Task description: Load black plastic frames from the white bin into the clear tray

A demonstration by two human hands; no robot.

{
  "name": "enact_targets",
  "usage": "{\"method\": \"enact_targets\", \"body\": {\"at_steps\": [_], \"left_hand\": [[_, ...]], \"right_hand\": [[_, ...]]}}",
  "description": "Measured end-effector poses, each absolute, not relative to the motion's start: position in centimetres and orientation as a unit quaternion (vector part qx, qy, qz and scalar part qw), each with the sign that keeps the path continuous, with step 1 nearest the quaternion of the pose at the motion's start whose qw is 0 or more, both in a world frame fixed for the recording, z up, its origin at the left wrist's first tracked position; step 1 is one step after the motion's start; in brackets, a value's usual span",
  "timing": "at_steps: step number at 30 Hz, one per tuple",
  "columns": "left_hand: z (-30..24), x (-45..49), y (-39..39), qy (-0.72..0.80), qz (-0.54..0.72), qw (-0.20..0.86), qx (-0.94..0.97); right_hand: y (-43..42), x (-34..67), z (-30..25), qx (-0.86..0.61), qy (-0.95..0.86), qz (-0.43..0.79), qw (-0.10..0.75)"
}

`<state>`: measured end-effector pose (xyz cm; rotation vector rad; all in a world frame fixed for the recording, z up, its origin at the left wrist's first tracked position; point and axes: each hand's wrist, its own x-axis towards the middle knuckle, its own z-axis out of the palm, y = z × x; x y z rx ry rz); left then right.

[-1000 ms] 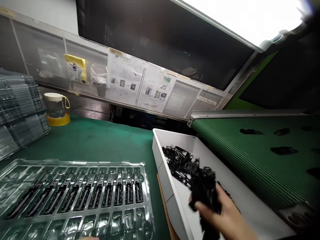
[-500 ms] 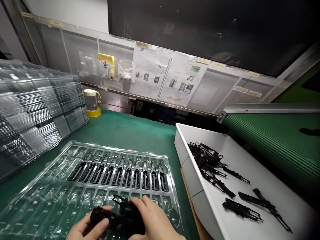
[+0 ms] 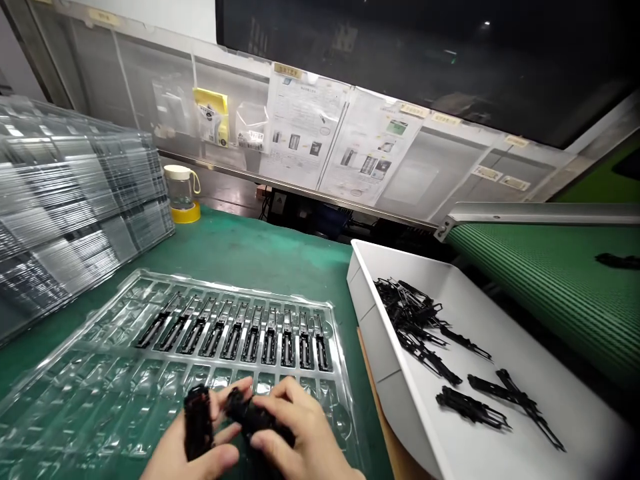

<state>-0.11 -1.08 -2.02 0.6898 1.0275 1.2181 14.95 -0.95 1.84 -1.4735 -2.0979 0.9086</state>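
My left hand (image 3: pixel 173 443) is closed around a black plastic part (image 3: pixel 199 417), which stands nearly upright between thumb and palm. Beside it, my right hand (image 3: pixel 313 427) grips more black plastic parts (image 3: pixel 263 421); they overlap, so I cannot tell how many. Both hands are over the near side of a clear plastic tray (image 3: pixel 210 368). In the tray's far row lie several slim black parts (image 3: pixel 233 340) side by side, each in its own slot. The left slots of that row and the visible near slots hold no parts.
A white bin (image 3: pixel 410 393) at the right holds a heap of black parts (image 3: pixel 407 307) and several loose ones. Beyond it runs a green conveyor belt (image 3: pixel 560 287). Stacked clear trays (image 3: pixel 85 207) stand at the left, beside a bottle (image 3: pixel 180 187). Instruction sheets (image 3: pixel 307 133) hang behind.
My left hand has turned its black part upright, apart from those in my right hand. The right fingers have shifted over their parts. The whole view has tilted slightly downward.
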Motion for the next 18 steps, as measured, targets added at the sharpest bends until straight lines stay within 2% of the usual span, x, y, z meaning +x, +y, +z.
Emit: {"method": "enact_targets", "body": {"at_steps": [3,5,7,10,12,13,15,18], "left_hand": [[-1.3,0.8,-0.8,0.455,0.508,0.693,0.233],[-0.8,-0.1,-0.3,0.476,0.494,0.707,0.172],[-0.6,-1.7,0.3,0.511,0.479,0.684,0.203],[-0.6,-3.2,0.6,0.61,0.401,0.542,0.416],[-0.5,-2.7,0.5,0.577,0.338,0.423,0.611],[-0.4,-2.1,0.5,0.528,0.307,0.375,0.697],[0.0,-0.2,0.7,0.424,0.254,0.31,0.812],[0.6,2.3,1.6,0.39,0.19,0.269,0.86]], "right_hand": [[-1.3,15.2,2.6,-0.496,-0.769,0.351,0.197],[-1.6,16.5,2.7,-0.533,-0.757,0.319,0.203],[-2.1,18.4,2.3,-0.588,-0.742,0.267,0.179],[-2.9,21.2,0.9,-0.633,-0.748,0.195,0.033],[-3.4,22.3,-0.2,-0.642,-0.749,0.155,-0.061],[-3.6,22.7,-0.7,-0.643,-0.748,0.143,-0.083],[-3.9,23.0,-1.2,-0.635,-0.757,0.135,-0.075],[-4.2,23.0,-0.8,-0.629,-0.767,0.123,-0.032]]}}
